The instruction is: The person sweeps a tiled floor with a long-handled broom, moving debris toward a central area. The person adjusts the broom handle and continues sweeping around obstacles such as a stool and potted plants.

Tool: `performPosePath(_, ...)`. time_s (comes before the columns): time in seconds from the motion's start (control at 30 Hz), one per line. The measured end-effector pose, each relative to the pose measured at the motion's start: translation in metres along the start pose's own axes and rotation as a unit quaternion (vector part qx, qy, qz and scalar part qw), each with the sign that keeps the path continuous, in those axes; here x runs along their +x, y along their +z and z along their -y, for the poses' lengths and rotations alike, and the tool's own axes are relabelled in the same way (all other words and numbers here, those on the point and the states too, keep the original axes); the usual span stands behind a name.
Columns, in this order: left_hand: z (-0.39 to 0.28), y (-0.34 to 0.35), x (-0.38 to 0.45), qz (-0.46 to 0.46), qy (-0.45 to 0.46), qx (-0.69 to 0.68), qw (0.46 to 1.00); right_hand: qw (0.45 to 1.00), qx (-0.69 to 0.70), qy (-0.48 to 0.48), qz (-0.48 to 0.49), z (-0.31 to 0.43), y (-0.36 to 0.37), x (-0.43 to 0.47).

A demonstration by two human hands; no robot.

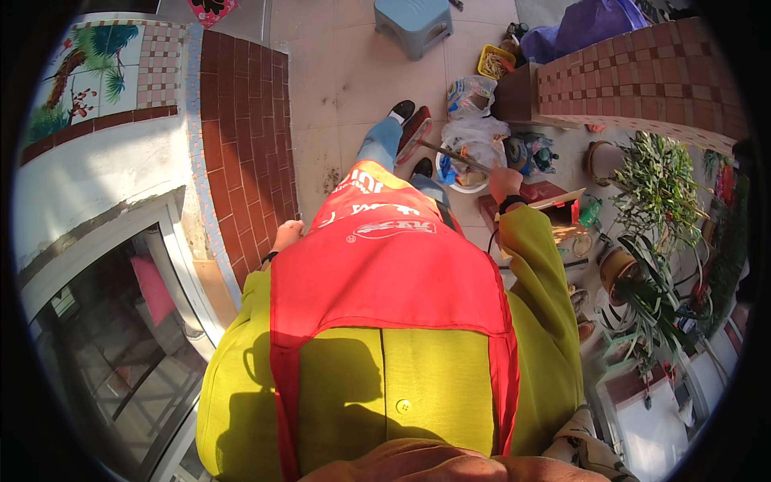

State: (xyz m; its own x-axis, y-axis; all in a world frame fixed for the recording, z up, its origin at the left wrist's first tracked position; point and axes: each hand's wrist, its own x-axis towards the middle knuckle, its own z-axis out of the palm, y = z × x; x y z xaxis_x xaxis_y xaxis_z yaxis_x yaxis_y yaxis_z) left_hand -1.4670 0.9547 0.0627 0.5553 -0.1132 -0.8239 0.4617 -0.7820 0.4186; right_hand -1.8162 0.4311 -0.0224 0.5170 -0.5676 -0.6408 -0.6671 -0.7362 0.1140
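My right hand (506, 184) grips the thin handle (456, 156) of a broom. The handle slants down to the red broom head (414, 136), whose bristles rest on the tiled floor between my dark shoes. Beside the handle stands a white bin (468, 187) with clear plastic bags (476, 135) on top. My left hand (288, 234) hangs by the edge of my red apron (385, 259), near a low wall of brown tiles (247, 156). The left fingers look curled and partly hidden, with nothing visible in them.
A blue-grey plastic stool (414, 24) stands ahead. To the right are a yellow basket (495, 62), a tiled wall (638, 84), a red box (551, 208), a green bottle (590, 211) and potted plants (659, 187). A glazed door frame (174, 241) is on the left.
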Motion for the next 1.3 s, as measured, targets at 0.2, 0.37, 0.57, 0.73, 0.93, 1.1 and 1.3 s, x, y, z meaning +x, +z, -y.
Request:
performPosePath(0.2,-0.066,0.017,0.022,-0.018,0.108,0.159,0.981,0.999,0.032,0.028,-0.006,0.0,-0.009,-0.014)
performPosePath(0.37,-0.147,0.042,0.046,0.056,0.121,0.112,0.985,0.996,0.086,0.017,-0.036,-0.012,-0.017,-0.048)
performPosePath(0.57,-0.19,0.066,0.055,0.101,0.155,0.127,0.974,0.993,0.034,0.022,-0.108,-0.037,-0.043,-0.121)
performPosePath(0.73,-0.162,0.064,0.067,0.102,0.147,0.166,0.97,0.989,0.026,0.041,-0.137,-0.063,-0.082,-0.196)
performPosePath(0.93,-0.114,0.057,0.075,0.098,0.15,0.192,0.965,0.985,0.028,0.035,-0.167,-0.083,-0.094,-0.225)
performPosePath(1.1,-0.095,0.056,0.05,0.066,0.133,0.176,0.973,0.983,0.027,0.005,-0.184,-0.084,-0.078,-0.201)
performPosePath(1.3,-0.028,0.052,0.051,0.038,0.128,0.223,0.966,0.985,0.034,-0.011,-0.17,-0.08,-0.069,-0.181)
